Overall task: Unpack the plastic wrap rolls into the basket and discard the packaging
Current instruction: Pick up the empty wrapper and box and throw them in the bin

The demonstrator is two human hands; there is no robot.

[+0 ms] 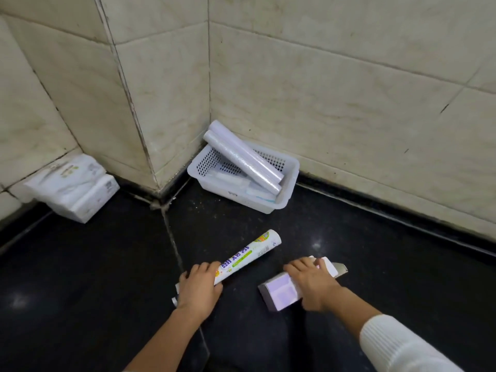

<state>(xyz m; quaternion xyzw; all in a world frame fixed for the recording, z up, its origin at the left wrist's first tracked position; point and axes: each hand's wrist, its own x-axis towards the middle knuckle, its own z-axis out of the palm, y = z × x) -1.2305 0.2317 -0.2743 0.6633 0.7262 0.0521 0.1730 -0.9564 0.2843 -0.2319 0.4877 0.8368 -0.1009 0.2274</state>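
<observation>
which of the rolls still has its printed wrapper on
The roll lying on the dark counter, its near end in the left hand. It has a white label with green print; the two rolls in the basket are bare and plain.

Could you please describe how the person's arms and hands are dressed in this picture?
Both hands are bare, with no gloves, rings or watch visible. The right arm wears a white ribbed knit sleeve, pushed back so the wrist and lower forearm above the right hand are uncovered. The left arm, behind the left hand, shows no sleeve anywhere within the frame.
</observation>
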